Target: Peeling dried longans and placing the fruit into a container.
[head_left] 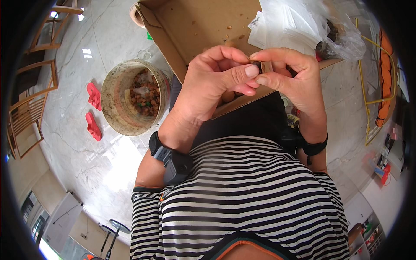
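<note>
Over the near edge of a cardboard box [201,19], the fingertips of both hands meet on a small dark brown, round item [258,66] with a ragged, paler broken edge, perhaps a nut or a dried fruit in its shell. My left hand [214,74] pinches it between thumb and fingers from the left. From the right, thumb and forefinger of my right hand [292,71] hold its paler side. Brown round items [227,96] show in the box below my left hand, partly hidden. Small shell flakes [229,27] lie on the cardboard.
A stained bucket [112,97] holding brown shells and plastic scraps stands at the left, beside red slippers [93,126]. White paper sheets [282,29] and a clear plastic bag [351,42] lie at the box's right. Wooden chairs [29,100] stand far left; a yellow metal frame [364,81] stands right.
</note>
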The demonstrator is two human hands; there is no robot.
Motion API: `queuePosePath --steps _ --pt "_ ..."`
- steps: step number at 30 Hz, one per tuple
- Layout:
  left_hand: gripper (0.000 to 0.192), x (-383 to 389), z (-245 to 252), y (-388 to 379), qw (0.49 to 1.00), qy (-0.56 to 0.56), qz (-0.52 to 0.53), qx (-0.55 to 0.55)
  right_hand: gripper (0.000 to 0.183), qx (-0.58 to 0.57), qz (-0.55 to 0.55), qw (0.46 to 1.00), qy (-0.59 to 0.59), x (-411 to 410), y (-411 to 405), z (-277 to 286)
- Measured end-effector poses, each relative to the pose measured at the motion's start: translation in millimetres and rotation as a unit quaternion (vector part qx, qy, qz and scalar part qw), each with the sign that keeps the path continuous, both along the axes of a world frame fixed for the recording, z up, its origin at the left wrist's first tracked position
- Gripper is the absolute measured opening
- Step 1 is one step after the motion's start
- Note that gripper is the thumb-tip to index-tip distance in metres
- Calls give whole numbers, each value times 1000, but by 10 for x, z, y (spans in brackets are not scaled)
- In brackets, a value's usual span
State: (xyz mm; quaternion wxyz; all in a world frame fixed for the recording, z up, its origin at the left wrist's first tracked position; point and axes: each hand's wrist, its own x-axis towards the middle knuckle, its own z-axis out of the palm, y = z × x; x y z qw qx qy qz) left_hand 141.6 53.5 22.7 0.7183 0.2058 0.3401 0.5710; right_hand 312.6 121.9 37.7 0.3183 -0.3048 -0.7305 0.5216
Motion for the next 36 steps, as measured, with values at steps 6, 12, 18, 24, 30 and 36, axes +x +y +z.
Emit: queuePosePath --steps 6,12,18,24,30,36 --pt "18 7 63 10 1000 1 29 -3 26 -31 -18 999 14 -28 -38 2" --pt "22 20 -1 6 999 -26 1 -20 32 -18 -28 998 -43 13 -67 50" --pt "27 33 18 -32 1000 -16 -5 0 25 -10 -33 999 10 -15 -36 1" --pt "34 16 51 -35 999 -30 -19 28 23 -185 41 979 74 -5 -56 91" --pt "33 20 51 -36 999 21 -14 41 23 -188 25 980 60 9 -46 97" --pt "32 33 48 -26 1000 2 -2 21 20 -146 -21 988 51 -30 -71 70"
